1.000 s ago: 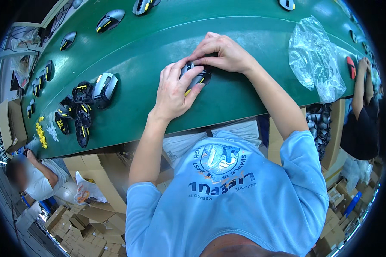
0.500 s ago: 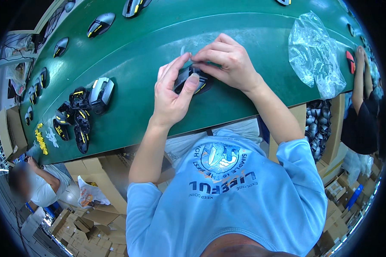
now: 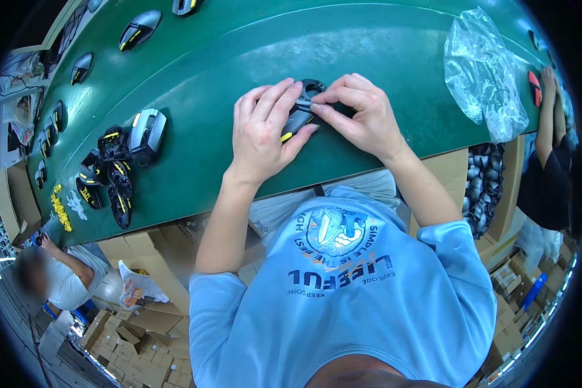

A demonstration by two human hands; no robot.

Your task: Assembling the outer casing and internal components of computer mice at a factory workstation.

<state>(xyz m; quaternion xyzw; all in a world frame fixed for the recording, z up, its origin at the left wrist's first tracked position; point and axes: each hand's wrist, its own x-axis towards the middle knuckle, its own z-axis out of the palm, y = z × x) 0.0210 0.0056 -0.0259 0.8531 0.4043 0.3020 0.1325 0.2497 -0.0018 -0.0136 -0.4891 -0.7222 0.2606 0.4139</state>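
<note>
A dark grey and black computer mouse shell [image 3: 297, 121] with a yellow strip is held over the green table between my two hands. My left hand [image 3: 258, 132] is closed round its left side, fingers over the top and thumb along the near edge. From the right, my right hand [image 3: 363, 118] pinches thumb and forefinger together on the shell's upper face; whatever small piece is between them is too hidden to name. A silver mouse shell [image 3: 147, 134] stands to the left, beside several black shell parts [image 3: 114, 143] with yellow strips.
Small yellow parts [image 3: 61, 210] and white pieces [image 3: 76, 205] lie near the table's left edge. Grey shells [image 3: 140, 30] line the far left. A clear plastic bag [image 3: 482, 77] lies right. Below it, a carton [image 3: 509, 187] holds dark shells. A co-worker's hands [image 3: 548, 81] are near a red shell [image 3: 535, 88].
My left hand has turned to cover more of the shell. My right hand has shifted right and down to pinch at the shell's face. A pale strip beyond my fingertips no longer shows.
</note>
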